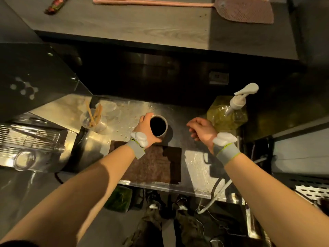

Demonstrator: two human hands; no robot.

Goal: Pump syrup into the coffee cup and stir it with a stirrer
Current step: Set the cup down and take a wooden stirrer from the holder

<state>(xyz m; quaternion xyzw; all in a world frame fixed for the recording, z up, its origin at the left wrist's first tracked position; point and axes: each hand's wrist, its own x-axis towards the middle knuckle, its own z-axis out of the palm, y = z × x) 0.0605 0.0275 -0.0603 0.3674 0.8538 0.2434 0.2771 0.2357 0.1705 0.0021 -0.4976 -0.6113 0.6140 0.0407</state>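
A grey cup of dark coffee (158,126) stands on the steel counter (194,168). My left hand (145,128) wraps around its left side and grips it. My right hand (203,128) hovers to the right of the cup with loosely curled fingers and holds nothing. Just beyond it stands a yellow-green syrup bottle (226,115) with a white pump (246,90), its nozzle pointing up and to the right. A clear plastic cup (93,121) at the left holds wooden stirrers (96,114).
A brown cloth (153,164) lies on the counter in front of the coffee cup. A dark machine (35,82) and a metal drip grate (30,138) stand at the left, with a clear glass (25,160) near them. A pink fly swatter (245,9) lies on the upper shelf.
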